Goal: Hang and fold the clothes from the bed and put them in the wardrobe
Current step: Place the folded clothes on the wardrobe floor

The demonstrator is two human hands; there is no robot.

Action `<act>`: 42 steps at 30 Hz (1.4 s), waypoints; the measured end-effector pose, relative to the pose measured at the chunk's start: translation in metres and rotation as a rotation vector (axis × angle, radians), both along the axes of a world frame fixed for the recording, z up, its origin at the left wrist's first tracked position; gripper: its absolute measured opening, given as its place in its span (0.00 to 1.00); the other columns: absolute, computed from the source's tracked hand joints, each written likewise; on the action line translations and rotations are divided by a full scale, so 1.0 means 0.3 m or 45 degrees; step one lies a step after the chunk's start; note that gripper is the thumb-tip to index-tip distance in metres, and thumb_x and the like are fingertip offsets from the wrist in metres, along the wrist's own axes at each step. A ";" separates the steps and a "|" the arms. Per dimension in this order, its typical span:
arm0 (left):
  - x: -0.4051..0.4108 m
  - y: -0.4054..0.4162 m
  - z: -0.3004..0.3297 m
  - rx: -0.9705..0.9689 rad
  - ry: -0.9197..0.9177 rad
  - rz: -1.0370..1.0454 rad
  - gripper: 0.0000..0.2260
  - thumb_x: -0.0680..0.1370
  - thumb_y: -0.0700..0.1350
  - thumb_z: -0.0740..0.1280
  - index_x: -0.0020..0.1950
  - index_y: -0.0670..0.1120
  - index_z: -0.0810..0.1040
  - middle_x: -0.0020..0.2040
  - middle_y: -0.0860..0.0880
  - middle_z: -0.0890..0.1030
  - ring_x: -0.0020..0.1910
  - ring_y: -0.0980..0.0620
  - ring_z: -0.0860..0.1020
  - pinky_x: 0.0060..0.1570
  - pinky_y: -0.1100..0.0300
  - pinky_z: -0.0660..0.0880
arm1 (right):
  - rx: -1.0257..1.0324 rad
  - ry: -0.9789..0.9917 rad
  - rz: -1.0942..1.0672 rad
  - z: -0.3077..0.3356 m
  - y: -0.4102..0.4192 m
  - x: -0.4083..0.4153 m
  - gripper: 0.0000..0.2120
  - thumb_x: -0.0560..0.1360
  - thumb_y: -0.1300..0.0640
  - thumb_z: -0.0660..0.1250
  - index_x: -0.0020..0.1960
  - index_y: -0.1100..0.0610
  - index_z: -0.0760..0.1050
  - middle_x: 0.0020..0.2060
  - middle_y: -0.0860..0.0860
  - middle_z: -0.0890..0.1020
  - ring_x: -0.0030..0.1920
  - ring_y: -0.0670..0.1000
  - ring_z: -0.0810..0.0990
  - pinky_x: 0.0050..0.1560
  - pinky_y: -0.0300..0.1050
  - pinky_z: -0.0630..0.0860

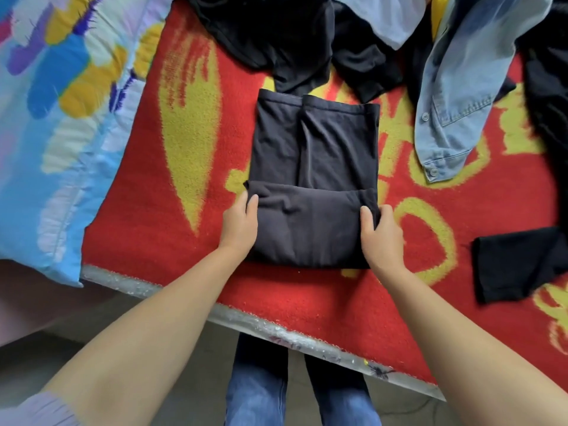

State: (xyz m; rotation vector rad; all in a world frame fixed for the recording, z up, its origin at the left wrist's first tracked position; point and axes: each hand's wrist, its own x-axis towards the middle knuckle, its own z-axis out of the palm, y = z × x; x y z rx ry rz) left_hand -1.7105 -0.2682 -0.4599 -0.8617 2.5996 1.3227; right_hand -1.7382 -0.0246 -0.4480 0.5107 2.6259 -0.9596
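Dark charcoal folded cotton garment (313, 179) lies flat on the red and yellow fleecy blanket (147, 210) covering the bed, its near end doubled over into a thick fold; the left hand (241, 224) grips that fold's left edge, thumb on top; the right hand (381, 232) grips the right edge likewise; a pale blue denim shirt (458, 96) and crumpled black clothes (276, 35) lie beyond; a small black piece (519, 265) sits at the right.
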 end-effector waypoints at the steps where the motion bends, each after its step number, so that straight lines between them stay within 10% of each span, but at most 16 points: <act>1: -0.015 -0.004 0.012 -0.017 0.085 0.008 0.10 0.82 0.43 0.59 0.45 0.38 0.73 0.43 0.36 0.79 0.43 0.37 0.75 0.41 0.54 0.61 | 0.005 0.079 -0.023 0.003 0.000 -0.001 0.12 0.81 0.48 0.57 0.51 0.57 0.68 0.42 0.55 0.78 0.46 0.61 0.77 0.39 0.48 0.62; 6: -0.117 -0.030 0.005 -0.078 0.181 -0.005 0.12 0.82 0.44 0.59 0.48 0.37 0.77 0.45 0.38 0.80 0.45 0.41 0.74 0.41 0.61 0.60 | -0.026 0.144 -0.314 -0.009 0.005 -0.042 0.09 0.82 0.55 0.53 0.54 0.57 0.70 0.40 0.52 0.76 0.45 0.60 0.76 0.42 0.48 0.64; 12: -0.033 -0.035 -0.035 0.293 -0.094 0.047 0.09 0.82 0.46 0.60 0.52 0.42 0.76 0.48 0.50 0.79 0.50 0.52 0.76 0.51 0.58 0.70 | -0.080 -0.203 -0.135 -0.001 0.020 -0.049 0.21 0.78 0.38 0.58 0.58 0.54 0.70 0.49 0.49 0.77 0.50 0.53 0.74 0.49 0.49 0.67; 17: -0.059 -0.054 -0.007 0.241 -0.062 -0.236 0.14 0.83 0.43 0.56 0.64 0.38 0.74 0.62 0.46 0.77 0.63 0.49 0.74 0.64 0.59 0.67 | -0.131 0.279 -0.067 0.035 0.000 -0.040 0.10 0.79 0.50 0.61 0.57 0.55 0.70 0.43 0.47 0.78 0.44 0.52 0.76 0.42 0.44 0.64; 22: -0.102 -0.064 -0.015 0.016 -0.052 -0.180 0.11 0.83 0.45 0.56 0.43 0.44 0.70 0.36 0.43 0.75 0.38 0.43 0.71 0.41 0.55 0.61 | -0.054 0.043 -0.184 -0.009 -0.017 -0.074 0.12 0.82 0.50 0.56 0.60 0.56 0.68 0.45 0.55 0.80 0.48 0.60 0.77 0.43 0.49 0.66; 26: -0.079 -0.026 -0.032 -0.407 -0.407 -0.177 0.22 0.82 0.52 0.56 0.73 0.44 0.60 0.58 0.33 0.77 0.55 0.33 0.76 0.48 0.46 0.70 | 0.052 -0.022 -0.114 -0.007 -0.019 -0.091 0.16 0.81 0.52 0.57 0.66 0.57 0.66 0.59 0.58 0.76 0.59 0.61 0.74 0.52 0.51 0.68; 32: 0.046 0.029 -0.003 -0.863 0.298 -1.074 0.35 0.74 0.56 0.62 0.76 0.43 0.57 0.74 0.38 0.63 0.74 0.42 0.61 0.67 0.36 0.63 | 0.474 0.304 0.987 0.029 -0.009 0.030 0.41 0.69 0.47 0.68 0.77 0.59 0.57 0.76 0.61 0.58 0.76 0.63 0.52 0.71 0.68 0.53; 37: 0.056 0.011 -0.040 -0.891 -0.310 -1.545 0.50 0.73 0.45 0.66 0.69 0.55 0.21 0.73 0.43 0.27 0.71 0.46 0.25 0.71 0.35 0.41 | 0.745 -0.096 1.408 -0.041 0.013 0.049 0.58 0.68 0.46 0.71 0.73 0.47 0.25 0.74 0.53 0.30 0.75 0.57 0.30 0.70 0.71 0.37; 42: -0.009 0.031 0.063 -0.637 -0.543 -1.556 0.43 0.73 0.29 0.57 0.78 0.54 0.38 0.78 0.43 0.37 0.77 0.46 0.36 0.74 0.41 0.44 | 0.733 -0.271 1.485 0.033 -0.028 -0.015 0.46 0.75 0.62 0.64 0.78 0.47 0.35 0.77 0.55 0.37 0.76 0.58 0.35 0.72 0.69 0.42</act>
